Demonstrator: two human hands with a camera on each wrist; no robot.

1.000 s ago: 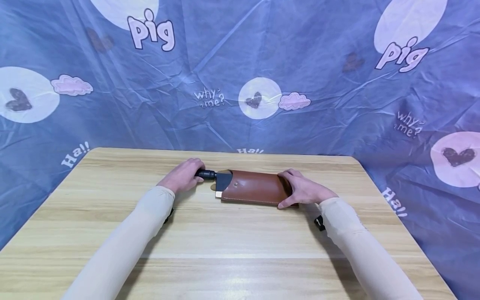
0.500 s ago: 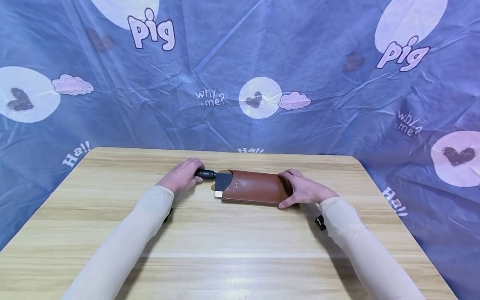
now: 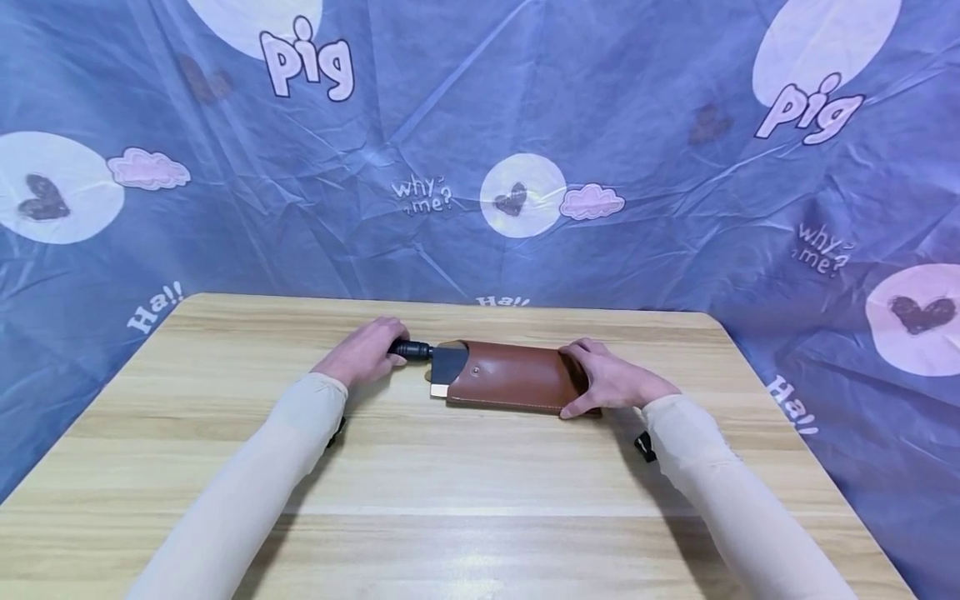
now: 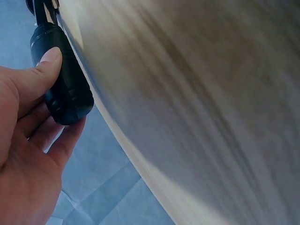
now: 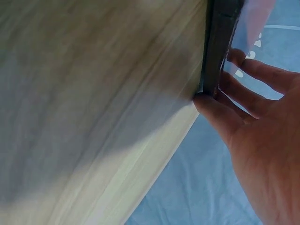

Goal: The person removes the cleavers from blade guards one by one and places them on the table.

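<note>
Across the whole background, a wrinkled blue backdrop (image 3: 465, 92), printed with pale discs, hearts, pink clouds and words such as "pig" and "why me?". In front of it, a pale wood-grain table (image 3: 465, 475) with rounded far corners. Reaching in over the table from the near side, two cream sleeves (image 3: 735, 492), one at left, one at right. On the far half of the table, near the middle from side to side, a reddish-brown sheath (image 3: 517, 375), glossy, lying flat and lengthwise left to right, with pale stitching along the near edge and a scooped mouth at left. Curved over the right end and partly hiding it, the right hand (image 3: 617, 379), gripping with thumb at the near edge and fingers at the far edge. Opposite, the left hand (image 3: 366, 352), holding the knife by its handle (image 3: 411, 349), black, ridged and round-ended. Mostly hidden inside the sheath, the knife (image 3: 447, 367), with only a dark, broad strip of blade in sight, bright at the near corner. Smallest, beside the mouth, a round metal stud (image 3: 476, 371).
</note>
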